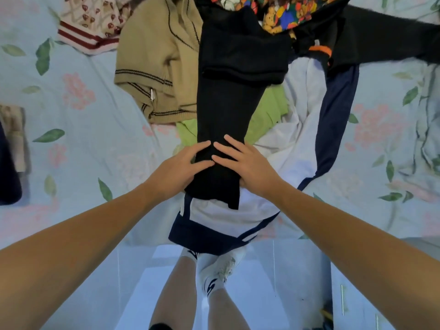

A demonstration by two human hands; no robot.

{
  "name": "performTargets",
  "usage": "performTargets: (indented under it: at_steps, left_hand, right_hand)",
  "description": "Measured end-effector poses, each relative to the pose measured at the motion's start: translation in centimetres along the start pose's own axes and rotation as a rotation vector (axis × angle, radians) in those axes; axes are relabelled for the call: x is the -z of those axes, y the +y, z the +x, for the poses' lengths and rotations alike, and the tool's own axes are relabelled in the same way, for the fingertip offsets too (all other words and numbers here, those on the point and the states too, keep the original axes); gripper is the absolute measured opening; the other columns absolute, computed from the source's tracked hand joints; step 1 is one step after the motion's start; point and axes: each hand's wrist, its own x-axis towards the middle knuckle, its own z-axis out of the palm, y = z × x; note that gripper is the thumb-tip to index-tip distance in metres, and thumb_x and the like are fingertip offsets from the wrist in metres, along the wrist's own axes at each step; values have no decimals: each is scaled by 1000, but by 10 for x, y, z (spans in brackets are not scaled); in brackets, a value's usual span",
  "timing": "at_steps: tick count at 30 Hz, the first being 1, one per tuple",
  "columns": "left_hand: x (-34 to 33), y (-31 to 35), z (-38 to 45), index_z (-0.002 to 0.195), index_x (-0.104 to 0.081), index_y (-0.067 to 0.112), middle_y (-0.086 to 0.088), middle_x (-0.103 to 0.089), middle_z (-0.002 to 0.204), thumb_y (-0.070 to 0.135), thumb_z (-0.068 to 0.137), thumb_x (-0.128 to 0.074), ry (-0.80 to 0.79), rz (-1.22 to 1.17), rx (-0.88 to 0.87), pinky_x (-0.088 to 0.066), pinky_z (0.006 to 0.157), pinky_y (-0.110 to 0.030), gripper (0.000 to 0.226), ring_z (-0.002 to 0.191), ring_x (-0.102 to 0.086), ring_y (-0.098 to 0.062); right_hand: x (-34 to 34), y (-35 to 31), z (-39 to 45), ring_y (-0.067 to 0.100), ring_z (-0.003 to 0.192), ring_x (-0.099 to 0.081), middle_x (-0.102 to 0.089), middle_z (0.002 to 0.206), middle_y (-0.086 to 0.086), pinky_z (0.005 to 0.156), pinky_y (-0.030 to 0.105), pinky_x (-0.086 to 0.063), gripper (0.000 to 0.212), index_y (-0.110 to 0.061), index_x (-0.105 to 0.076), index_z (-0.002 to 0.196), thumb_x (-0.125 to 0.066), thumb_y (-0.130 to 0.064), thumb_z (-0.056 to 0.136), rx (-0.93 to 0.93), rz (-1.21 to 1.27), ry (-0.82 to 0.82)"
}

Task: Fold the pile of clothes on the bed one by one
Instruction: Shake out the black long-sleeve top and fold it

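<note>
Early in the task. Black garment [228,110] lies as a long narrow strip at 12 o'clock, near end at centre on a white-and-navy piece [221,217]. Left hand [183,167] and right hand [247,167] press it flat, fingers straight. Tan sweater [154,67] at 11 and printed item [281,13] at 12 look unfolded. Most of the pile is left.

Both bare forearms stretched forward and converging, left hand [183,163] and right hand [245,163] lying palm-down side by side, fingers straight and slightly spread, fingertips nearly meeting in the middle.
</note>
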Motion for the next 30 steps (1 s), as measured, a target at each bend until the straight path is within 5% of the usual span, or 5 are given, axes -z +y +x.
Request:
performTargets:
  at_steps: [8, 13, 17, 25, 30]
  left_hand:
    - [27, 16, -9, 120, -69, 17, -1, -58, 138, 10, 101, -57, 89, -163, 128, -54, 95, -36, 23, 123, -57, -20]
    - [16, 27, 5, 110, -64, 18, -4, -66, 113, -13, 95, -49, 225, -529, 543, -56, 98, -45, 37, 109, -64, -20]
    - [0, 34, 4, 122, -61, 18, -1, -50, 129, -16, 77, -72, 118, -614, 459, -49, 102, -21, 58, 121, -52, -6]
    - [10, 28, -5, 121, -57, 22, -5, -32, 154, -9, 85, -62, -78, -249, 234, -50, 98, -32, 47, 129, -48, -25]
    - [11, 33, -5, 134, -50, 27, 2, -43, 144, 21, 100, -59, -182, -120, 221, -54, 92, -38, 36, 115, -53, -21]
  right_hand:
    - [26, -19, -26, 28, 144, -49, -68, 138, 7, 115, 37, -43, 45, -13, -72, 128, -73, 3, 86, -371, 458, 47]
    - [51, -32, -8, 13, 65, -49, -57, 69, 6, 70, 29, -40, 30, 1, -66, 86, -68, -25, 100, -732, 843, 162]
    - [53, -42, 1, 29, 86, -62, -70, 91, 27, 84, 0, -36, 36, 11, -70, 96, -64, -23, 103, -700, 740, 118]
    - [39, -24, -23, 25, 150, -30, -50, 150, 3, 118, 37, -37, 69, -17, -55, 141, -85, -22, 79, -344, 448, -175]
    - [16, -20, -31, 21, 161, -1, -11, 172, -8, 81, 35, -62, 98, -31, -34, 157, -69, 9, 75, -231, 197, -213]
